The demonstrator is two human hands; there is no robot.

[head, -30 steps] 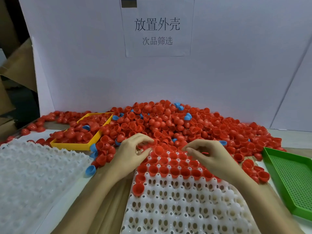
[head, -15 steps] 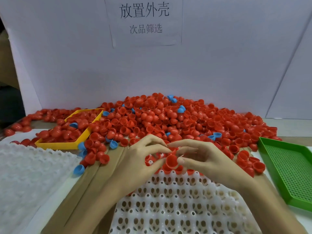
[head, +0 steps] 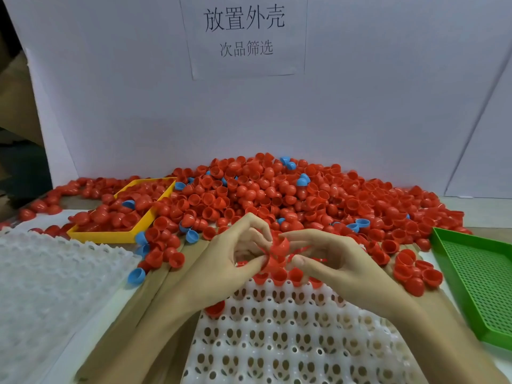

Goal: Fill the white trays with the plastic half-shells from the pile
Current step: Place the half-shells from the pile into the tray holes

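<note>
Backdrop: white board [head: 360, 106], paper sign [head: 245, 34] at 12 o'clock.
Trays: two white [head: 277, 342] [head: 47, 278], one yellow [head: 110, 236], one green [head: 476, 275].
Hands: my left hand [head: 230, 261] and right hand [head: 329, 261] together pinch joined red half-shells [head: 277, 253].

1. Pile [head: 277, 195]: big heap of red plastic half-shells with a few blue ones, against the white backboard, spilling left and right across the table.
2. White tray [head: 277, 336]: front centre, pocketed grid with holes, mostly empty; its far row holds red shells.
3. Held shells [head: 278, 252]: red half-shells pinched above the tray's far edge.
4. Second white tray [head: 50, 275]: at left, empty.
</note>
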